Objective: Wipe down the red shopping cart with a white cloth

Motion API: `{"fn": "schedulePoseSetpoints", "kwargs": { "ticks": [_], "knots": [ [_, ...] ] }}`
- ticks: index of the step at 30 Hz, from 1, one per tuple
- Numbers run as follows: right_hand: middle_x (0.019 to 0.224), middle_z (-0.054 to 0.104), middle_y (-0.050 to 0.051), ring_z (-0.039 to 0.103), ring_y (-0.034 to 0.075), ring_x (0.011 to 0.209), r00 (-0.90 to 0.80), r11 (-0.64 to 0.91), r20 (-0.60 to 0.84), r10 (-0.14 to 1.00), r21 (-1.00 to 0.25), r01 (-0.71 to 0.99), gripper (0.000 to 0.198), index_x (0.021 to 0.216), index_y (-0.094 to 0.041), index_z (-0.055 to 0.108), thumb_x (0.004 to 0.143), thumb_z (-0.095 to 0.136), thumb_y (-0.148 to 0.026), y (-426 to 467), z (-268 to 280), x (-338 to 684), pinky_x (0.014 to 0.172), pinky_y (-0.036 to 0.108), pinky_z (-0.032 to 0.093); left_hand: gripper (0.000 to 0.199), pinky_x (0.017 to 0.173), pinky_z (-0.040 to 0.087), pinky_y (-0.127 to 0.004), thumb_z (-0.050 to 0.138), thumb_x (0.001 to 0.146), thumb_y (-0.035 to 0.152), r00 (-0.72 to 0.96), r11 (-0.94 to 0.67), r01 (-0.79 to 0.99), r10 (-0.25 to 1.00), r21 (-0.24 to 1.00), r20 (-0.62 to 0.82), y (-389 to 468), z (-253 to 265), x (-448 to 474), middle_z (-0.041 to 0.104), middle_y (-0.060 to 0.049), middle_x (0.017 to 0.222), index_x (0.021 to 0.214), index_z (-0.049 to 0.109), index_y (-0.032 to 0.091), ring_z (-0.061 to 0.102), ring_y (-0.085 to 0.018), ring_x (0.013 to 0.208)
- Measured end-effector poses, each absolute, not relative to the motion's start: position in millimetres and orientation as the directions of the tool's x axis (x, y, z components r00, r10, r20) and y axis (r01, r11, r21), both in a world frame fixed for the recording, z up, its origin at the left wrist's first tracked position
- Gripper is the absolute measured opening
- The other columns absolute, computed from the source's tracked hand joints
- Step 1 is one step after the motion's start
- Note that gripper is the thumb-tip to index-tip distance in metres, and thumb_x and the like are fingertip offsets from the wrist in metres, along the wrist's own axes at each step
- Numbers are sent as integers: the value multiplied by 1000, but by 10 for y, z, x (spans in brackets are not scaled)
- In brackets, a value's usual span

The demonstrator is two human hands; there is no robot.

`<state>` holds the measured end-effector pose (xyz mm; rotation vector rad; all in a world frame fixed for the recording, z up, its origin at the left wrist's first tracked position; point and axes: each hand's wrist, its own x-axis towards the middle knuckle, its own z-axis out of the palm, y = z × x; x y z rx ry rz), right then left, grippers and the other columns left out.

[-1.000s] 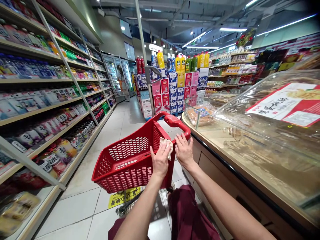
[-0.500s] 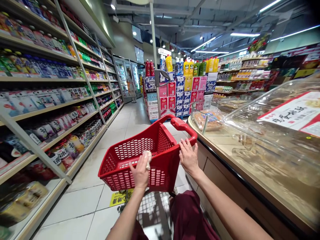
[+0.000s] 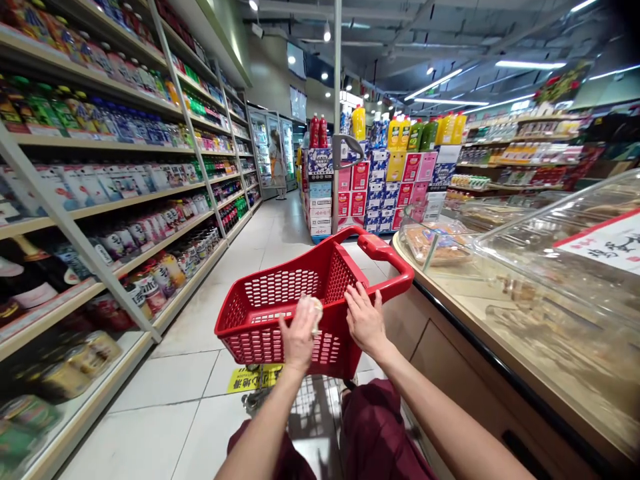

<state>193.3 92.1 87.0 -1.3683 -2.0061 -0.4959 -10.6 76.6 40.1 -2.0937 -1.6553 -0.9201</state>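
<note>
A red plastic shopping cart (image 3: 333, 333) with a perforated basket stands in front of me, seen from its side, its handle (image 3: 385, 253) to the right. My left hand (image 3: 298, 343) is at the basket's near rim, closed on a crumpled white cloth (image 3: 317, 315), perhaps a wipe; it is slightly blurred. To its right, my right hand (image 3: 367, 323) lies on the same rim near the handle end, its fingers stretched out and holding nothing.
Shelves of drinks (image 3: 130, 173) line the left side. A counter with clear covers (image 3: 540, 267) runs close along the right. Stacked drink cartons (image 3: 360, 193) and a pole (image 3: 337, 73) stand ahead. A yellow floor sticker (image 3: 255, 379) shows beneath the cart. A person (image 3: 277, 163) stands far off.
My right hand has slid along the rim, away from the handle and closer to my left hand. The left hand still holds the cloth. My view has turned slightly left.
</note>
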Motion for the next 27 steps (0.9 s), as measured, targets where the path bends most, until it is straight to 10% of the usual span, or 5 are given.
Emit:
{"fn": "schedulePoseSetpoints", "kwargs": {
  "ticks": [7, 13, 18, 23, 27],
  "knots": [
    [124, 52, 8, 35, 24, 123, -275, 394, 674, 686, -25, 919, 37, 114, -15, 55, 81, 39, -15, 962, 819, 1857, 105, 50, 2, 44, 107, 3, -50, 34, 81, 14, -24, -114, 978, 768, 174, 640, 738, 405, -386, 46, -5, 130, 121, 46, 28, 43, -17, 120],
    [121, 55, 7, 38, 24, 121, -345, 456, 636, 690, -13, 890, 36, 113, -14, 57, 81, 40, -16, 969, 795, 1753, 106, 49, 0, 41, 107, -1, -49, 36, 82, 17, 146, -275, 956, 746, 100, 649, 786, 357, -354, 50, -1, 127, 119, 47, 32, 45, -16, 118],
    [118, 57, 8, 43, 24, 116, -324, 447, 627, 709, -45, 893, 35, 112, -14, 57, 81, 41, -16, 987, 813, 1666, 106, 49, 1, 43, 105, -1, -53, 34, 81, 14, -90, -30, 988, 697, 154, 712, 701, 338, -715, 51, -7, 126, 120, 47, 26, 46, -20, 117],
    [115, 59, 9, 46, 23, 112, -368, 476, 588, 721, -34, 879, 34, 110, -14, 58, 81, 41, -17, 1014, 819, 1542, 106, 49, 4, 46, 107, -1, -48, 34, 79, 10, 112, -230, 969, 741, 93, 662, 729, 294, -625, 51, -2, 126, 119, 48, 31, 45, -15, 118],
    [120, 56, 8, 43, 23, 116, -388, 497, 595, 704, -24, 867, 36, 113, -16, 56, 81, 39, -14, 1015, 775, 1540, 105, 49, 4, 48, 105, -3, -53, 33, 76, 8, -194, 64, 976, 697, 210, 690, 661, 244, -1003, 49, -5, 128, 117, 49, 28, 47, -18, 116]
  ]
}}
